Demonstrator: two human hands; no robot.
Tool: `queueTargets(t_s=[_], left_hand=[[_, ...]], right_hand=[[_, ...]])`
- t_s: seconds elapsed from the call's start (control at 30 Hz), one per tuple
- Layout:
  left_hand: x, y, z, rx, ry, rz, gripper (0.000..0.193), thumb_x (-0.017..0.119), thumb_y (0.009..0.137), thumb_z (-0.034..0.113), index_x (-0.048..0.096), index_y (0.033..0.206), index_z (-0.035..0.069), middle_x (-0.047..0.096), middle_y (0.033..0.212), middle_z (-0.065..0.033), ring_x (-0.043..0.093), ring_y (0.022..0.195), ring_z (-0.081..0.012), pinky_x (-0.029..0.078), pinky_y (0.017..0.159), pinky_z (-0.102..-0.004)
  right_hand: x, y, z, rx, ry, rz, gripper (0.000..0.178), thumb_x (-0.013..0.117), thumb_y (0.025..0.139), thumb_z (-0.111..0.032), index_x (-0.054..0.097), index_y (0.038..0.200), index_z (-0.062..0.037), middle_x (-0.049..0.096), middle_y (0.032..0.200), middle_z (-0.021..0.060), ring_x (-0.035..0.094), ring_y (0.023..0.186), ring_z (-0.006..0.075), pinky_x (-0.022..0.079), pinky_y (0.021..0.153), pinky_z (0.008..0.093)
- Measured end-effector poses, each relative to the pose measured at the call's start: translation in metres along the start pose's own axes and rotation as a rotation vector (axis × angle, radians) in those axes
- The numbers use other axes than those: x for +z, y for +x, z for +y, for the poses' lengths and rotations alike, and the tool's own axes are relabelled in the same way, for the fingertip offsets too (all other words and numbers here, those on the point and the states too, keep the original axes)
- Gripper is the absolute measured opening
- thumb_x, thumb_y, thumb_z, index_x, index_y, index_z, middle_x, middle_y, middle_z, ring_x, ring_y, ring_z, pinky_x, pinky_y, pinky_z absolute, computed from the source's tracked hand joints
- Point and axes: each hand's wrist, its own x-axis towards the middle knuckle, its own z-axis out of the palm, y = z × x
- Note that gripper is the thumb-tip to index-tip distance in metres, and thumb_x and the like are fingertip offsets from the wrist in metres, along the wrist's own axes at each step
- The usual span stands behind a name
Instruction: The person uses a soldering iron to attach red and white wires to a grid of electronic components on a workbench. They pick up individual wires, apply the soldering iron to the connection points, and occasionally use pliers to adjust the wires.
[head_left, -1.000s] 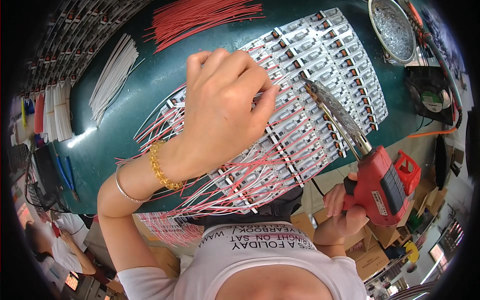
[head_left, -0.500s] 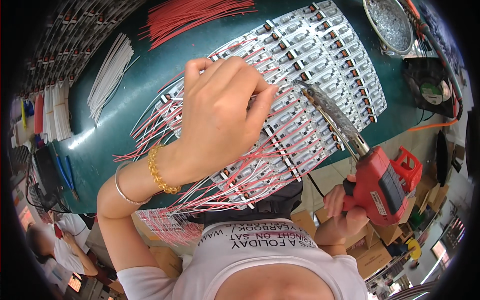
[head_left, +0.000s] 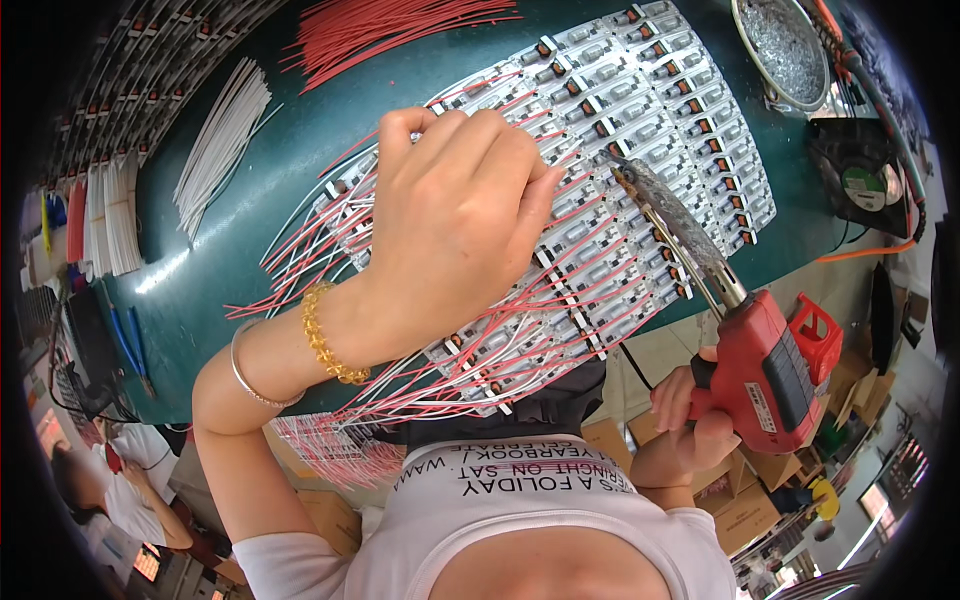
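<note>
My left hand (head_left: 455,215) is over the sheet of circuit boards (head_left: 640,120), back up, with thumb and fingers pinched together; what they hold is hidden. Red wires (head_left: 590,205) lie by its fingertips, and white wires (head_left: 330,210) spread out on the left of the boards. My right hand (head_left: 690,420) is closed around the handle of a red soldering gun (head_left: 760,370). The gun's dark, worn metal tip (head_left: 625,170) points up and left, close to the boards and just right of my left fingertips. I cannot tell whether the tip touches a board.
Bundles of loose red wires (head_left: 390,35) and white wires (head_left: 225,140) lie farther back on the green table (head_left: 160,330). At the far right stand a round dish of metallic scraps (head_left: 785,50) and a black fan (head_left: 860,180). Blue-handled pliers (head_left: 132,350) lie left. Another person (head_left: 135,480) sits lower left.
The soldering gun and its tip have shifted slightly to the right. My left hand has moved a little to the right, its fingers still pinched.
</note>
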Motion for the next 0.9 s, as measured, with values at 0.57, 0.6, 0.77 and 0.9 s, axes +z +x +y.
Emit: queueTargets(t_s=[0.57, 0.6, 0.77, 0.9], left_hand=[[-0.013, 0.002, 0.01, -0.051, -0.142, -0.058, 0.008, 0.071, 0.07, 0.004, 0.063, 0.069, 0.008, 0.057, 0.061, 0.0004, 0.05, 0.056, -0.0149, 0.035, 0.073, -0.0312], [-0.011, 0.001, 0.01, -0.059, -0.12, -0.07, 0.009, 0.071, 0.07, 0.004, 0.063, 0.068, 0.008, 0.056, 0.06, 0.0005, 0.05, 0.056, -0.015, 0.035, 0.073, -0.0313], [-0.005, 0.0, 0.011, -0.066, -0.088, -0.079, 0.013, 0.071, 0.07, 0.006, 0.059, 0.064, 0.008, 0.053, 0.058, 0.001, 0.047, 0.057, -0.0152, 0.033, 0.072, -0.0317], [-0.005, 0.0, 0.009, -0.059, -0.099, -0.087, 0.014, 0.07, 0.07, 0.006, 0.059, 0.064, 0.008, 0.053, 0.058, 0.0007, 0.046, 0.057, -0.0153, 0.033, 0.071, -0.0316]], right_hand=[[-0.016, -0.005, 0.002, -0.012, 0.073, -0.082, 0.08, 0.055, 0.083, -0.057, 0.036, 0.123, 0.0101, 0.043, 0.047, -0.0003, 0.042, 0.037, 0.0106, 0.039, 0.041, 0.0239], [-0.016, -0.007, 0.002, -0.016, 0.075, -0.067, 0.081, 0.055, 0.083, -0.057, 0.035, 0.123, 0.0099, 0.043, 0.047, -0.0004, 0.042, 0.037, 0.0106, 0.039, 0.041, 0.0238], [-0.015, -0.007, 0.004, -0.001, 0.05, -0.084, 0.079, 0.056, 0.083, -0.056, 0.036, 0.122, 0.0089, 0.044, 0.048, -0.0008, 0.042, 0.037, 0.0108, 0.039, 0.042, 0.0239], [-0.011, -0.01, 0.004, 0.017, 0.028, -0.032, 0.074, 0.056, 0.082, -0.057, 0.04, 0.116, 0.0071, 0.044, 0.048, -0.0004, 0.043, 0.038, 0.0112, 0.039, 0.042, 0.0242]])
